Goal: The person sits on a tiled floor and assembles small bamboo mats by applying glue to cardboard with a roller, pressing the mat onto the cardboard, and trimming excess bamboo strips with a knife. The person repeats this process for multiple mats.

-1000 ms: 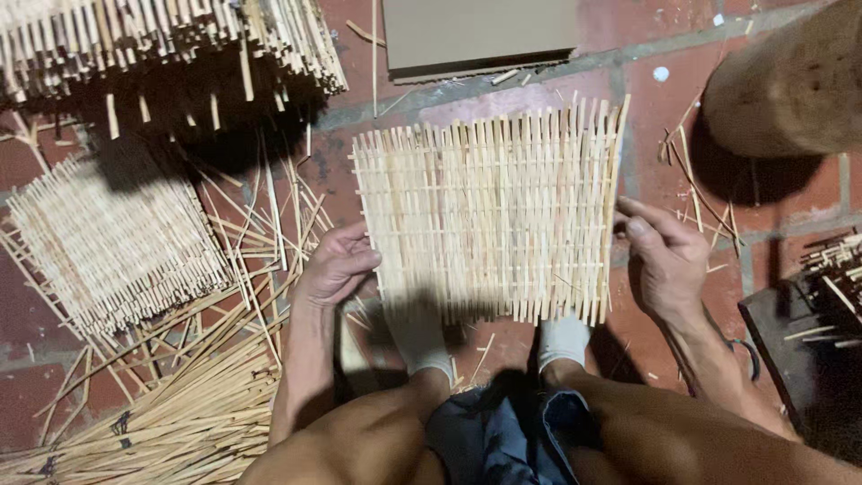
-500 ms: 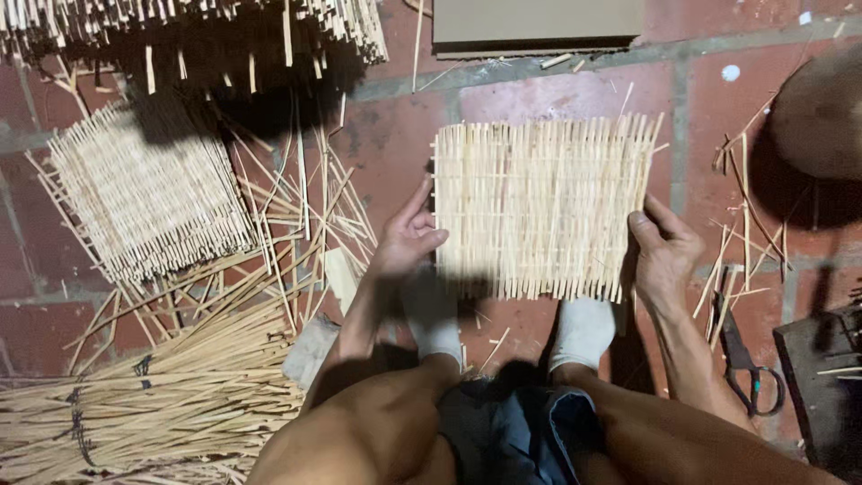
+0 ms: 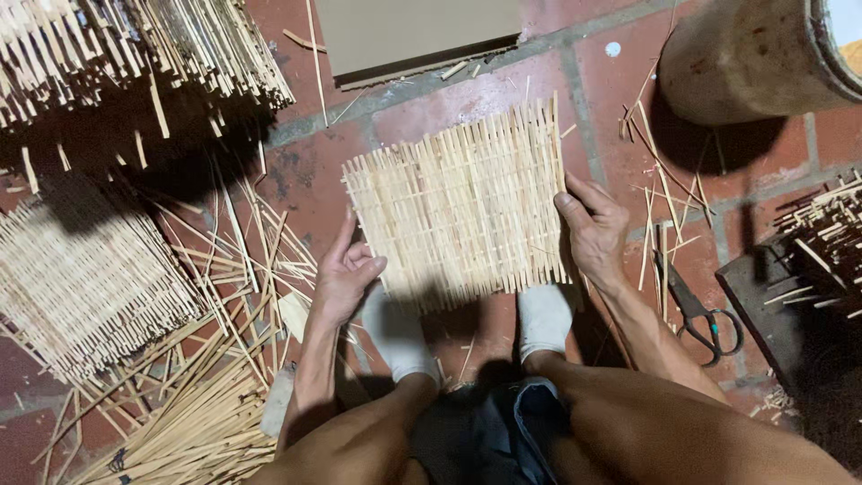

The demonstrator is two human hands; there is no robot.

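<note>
Seated person, knees at bottom edge of view, feet in white socks (image 3: 400,337) on brick floor (image 3: 503,90).

L hand (image 3: 346,274): palm turned up, fingers (image 3: 344,235) loosely spread, not gripping. Thumb tip touches lower L edge of woven bamboo mat (image 3: 458,211); rest of fingers just beside that edge, apart from it.

R hand (image 3: 594,229): fingers wrapped narrow on mat's R edge, thumb lying on top face, other fingers under, hidden. Holds the mat.

Mat: rectangular, pale slats crossed w/ thinner strips, sits between the two hands, just beyond the toes; near edge overlaps the socks. Whether far edge rests on floor or is lifted: cannot tell.

L of L fingers: loose bamboo strips (image 3: 189,395) scattered and bundled on floor; further L, a second woven mat (image 3: 85,278).

R of R fingers: black-handled scissors (image 3: 696,310) on floor, near the wrist; few stray strips beside them. Further R, dark tray w/ short sticks (image 3: 822,233).

Beyond fingers, far side: flat grey-brown board (image 3: 417,36) straight ahead; large stack of slats (image 3: 135,45) far L; round brown drum (image 3: 750,58) far R.
</note>
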